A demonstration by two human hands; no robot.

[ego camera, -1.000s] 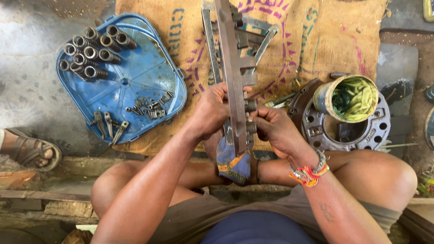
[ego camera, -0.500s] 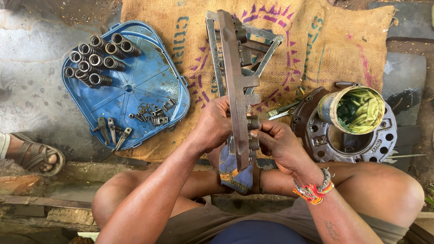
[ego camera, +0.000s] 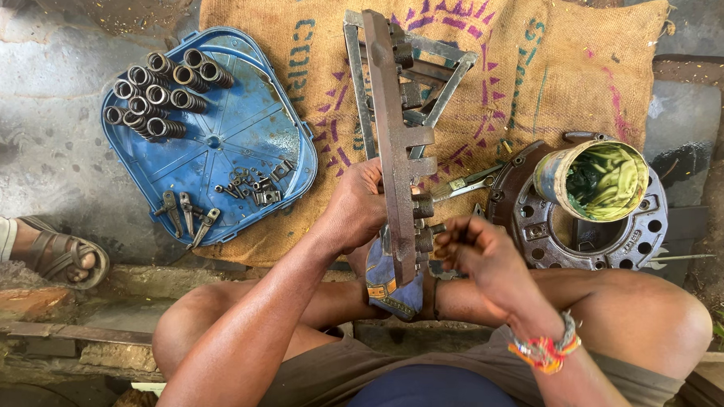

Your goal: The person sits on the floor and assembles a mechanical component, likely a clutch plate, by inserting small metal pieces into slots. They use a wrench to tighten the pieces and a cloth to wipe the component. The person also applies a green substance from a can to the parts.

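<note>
- On the burlap sack in front of the seated person, a long rusty metal bar with bolted fittings stands on edge, its far end lying over a grey metal frame; its near end rests between the person's knees on a blue cloth
- The left hand is wrapped around the bar's left side near its lower part, fingers clenched on it
- The right hand sits just right of the bar, fingertips pinched together at a small cylindrical fitting on the bar's side; whether they hold anything loose cannot be told; a coloured thread bracelet circles that wrist
- To the left, a blue plastic lid carries a cluster of coil springs, small metal clips and rocker pieces
- To the right, a tin of green grease stands inside a round metal plate; pliers lie between plate and bar
- At the far left edge, a sandalled foot of another person shows
</note>
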